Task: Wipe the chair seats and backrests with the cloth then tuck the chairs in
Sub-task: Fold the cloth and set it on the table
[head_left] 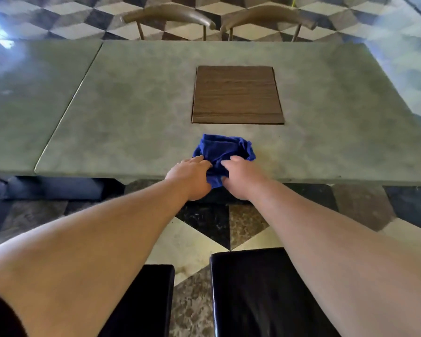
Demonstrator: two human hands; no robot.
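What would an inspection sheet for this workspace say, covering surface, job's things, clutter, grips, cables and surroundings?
Surface: grey stone-look table with a square wooden inset panel.
Job's things: blue cloth bunched at the table's near edge; near-left dark seat and near-right dark seat stand apart from the table; far-left curved backrest and far-right curved backrest beyond the far edge.
Clutter: nothing seen.
Grips: left hand and right hand both hold the cloth.
Cables: nothing seen.
Surroundings: patterned tile floor.

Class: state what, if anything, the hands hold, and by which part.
The left hand and right hand both grip the cloth at its near edge, on the table.
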